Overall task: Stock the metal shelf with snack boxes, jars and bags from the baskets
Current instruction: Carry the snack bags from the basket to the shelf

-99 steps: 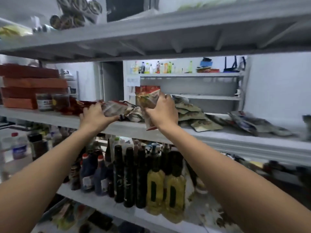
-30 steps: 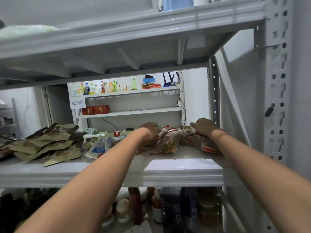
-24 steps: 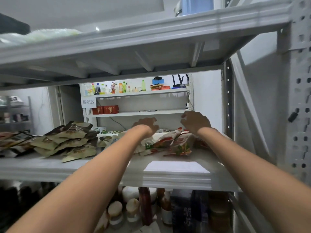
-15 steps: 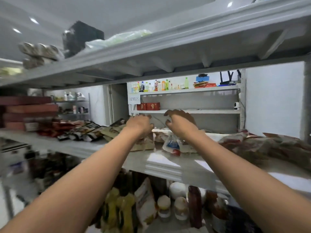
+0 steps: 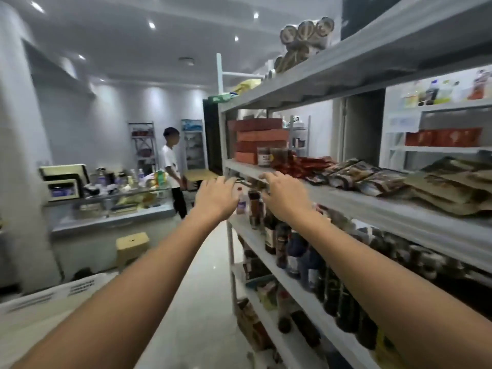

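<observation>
Grey metal shelf [image 5: 386, 209], glossy floor [image 5: 202, 302]

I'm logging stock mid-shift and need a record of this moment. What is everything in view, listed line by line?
metal shelf: one, grey, right side
boxes: four, red, stacked at middle tier's left end
jars: at least two, dark, before the boxes
red bags: a pile, red, right of the jars
dark bags: a row, brown-black, further right
tan bags: a stack, tan, far right
bottles: many, mostly dark, tier below
round packs: several, brown, top tier
stool: one, tan, floor at left
counter: one, grey, rear left
other person: one, white shirt, beside the counter
left hand: one, empty, fingers relaxed, past the shelf's end
right hand: one, empty, fingers relaxed, at middle tier's edge
</observation>
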